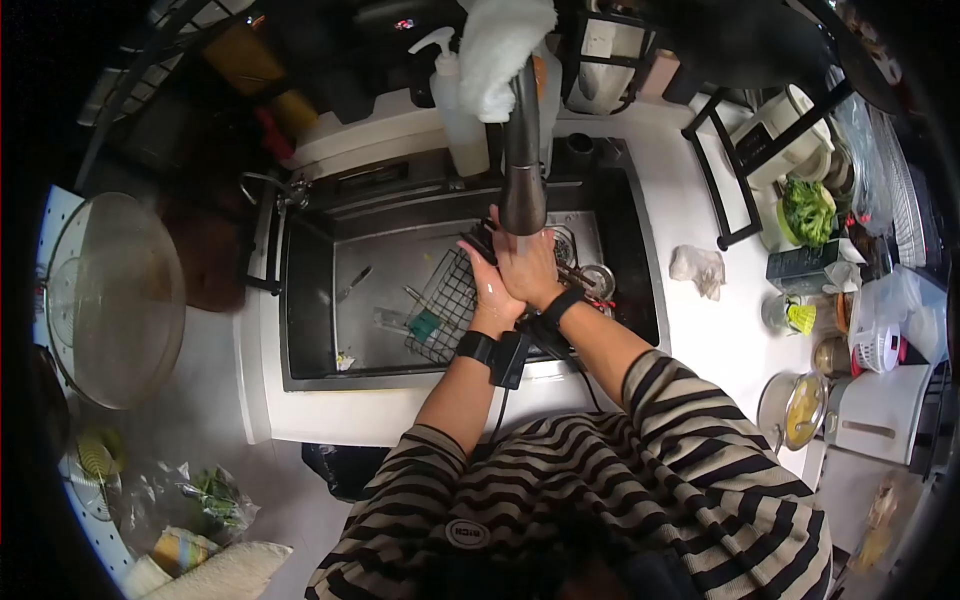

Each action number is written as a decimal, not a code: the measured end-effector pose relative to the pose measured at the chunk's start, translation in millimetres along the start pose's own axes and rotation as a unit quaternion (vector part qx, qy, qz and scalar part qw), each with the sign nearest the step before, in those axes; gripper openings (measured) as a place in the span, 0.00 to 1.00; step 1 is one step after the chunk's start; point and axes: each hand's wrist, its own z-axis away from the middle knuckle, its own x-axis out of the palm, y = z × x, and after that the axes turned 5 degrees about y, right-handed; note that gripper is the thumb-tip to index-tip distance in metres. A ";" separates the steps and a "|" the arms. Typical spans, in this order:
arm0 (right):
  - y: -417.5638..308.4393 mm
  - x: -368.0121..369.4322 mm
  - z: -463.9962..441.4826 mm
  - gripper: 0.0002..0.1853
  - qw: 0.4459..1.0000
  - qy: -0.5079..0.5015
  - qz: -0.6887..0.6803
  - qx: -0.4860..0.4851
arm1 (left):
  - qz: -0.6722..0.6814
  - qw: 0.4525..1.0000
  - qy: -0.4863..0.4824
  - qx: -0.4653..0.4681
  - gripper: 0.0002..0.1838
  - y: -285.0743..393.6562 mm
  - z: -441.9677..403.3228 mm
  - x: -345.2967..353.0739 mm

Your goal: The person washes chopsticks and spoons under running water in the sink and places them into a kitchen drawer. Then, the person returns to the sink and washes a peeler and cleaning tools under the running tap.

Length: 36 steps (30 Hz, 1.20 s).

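Over the sink [345, 250], beneath the dark faucet head [522, 200], my two hands meet. My left hand [488, 285] has its fingers stretched out and looks wet, with a pale drop on the palm. Lying against it, my right hand [530, 268] has straight fingers pointing away from me. Neither hand shows a held object. Some fingertips are hidden behind the faucet head. A wire rack [445, 300] rests in the sink below my left hand, near a green piece [424, 324]. A round drain strainer [598, 281] is right of my hands.
Behind the sink stands a pump bottle [460, 120]. A crumpled cloth [697, 272] lies on the right counter, with leafy greens [807, 212] and a metal pot [795, 408] farther right. A large round mesh strainer [115, 300] is at the left. A knife-like utensil [355, 283] lies in the sink.
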 end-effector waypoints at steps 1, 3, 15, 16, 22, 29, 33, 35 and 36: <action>1.7 1.2 0.4 0.24 0.999 -0.006 -0.004 0.040 | 0.005 1.000 0.009 -0.004 0.43 1.3 0.7 -4.9; -3.6 -6.3 -5.6 0.32 0.998 0.059 0.036 -0.002 | 0.001 1.000 0.018 -0.008 0.41 4.4 1.9 -7.1; -10.4 5.5 -6.0 0.33 0.967 0.193 -0.096 0.132 | -0.127 0.976 0.174 0.019 0.21 -2.2 -10.3 -1.6; -6.2 8.0 -4.7 0.32 0.964 0.182 -0.110 0.163 | -0.133 0.972 0.195 0.025 0.22 -3.5 -6.9 1.6; 0.1 9.9 -2.0 0.19 0.966 0.127 -0.064 0.217 | -0.178 0.956 0.232 0.021 0.23 -10.3 -5.3 10.4; 13.1 26.4 1.4 0.13 0.920 0.134 -0.217 0.297 | -0.172 0.950 0.255 0.056 0.39 -9.3 -1.3 14.0; -1.5 8.6 -7.5 0.13 0.931 0.158 -0.143 0.298 | -0.188 0.949 0.248 0.060 0.36 -8.1 3.0 22.2; -2.5 9.7 -6.9 0.14 0.935 0.173 -0.153 0.270 | -0.215 0.940 0.261 0.040 0.33 -1.9 6.4 27.9; -4.0 9.5 -6.9 0.15 0.938 0.177 -0.170 0.246 | -0.216 0.940 0.259 0.053 0.32 -2.2 5.9 26.5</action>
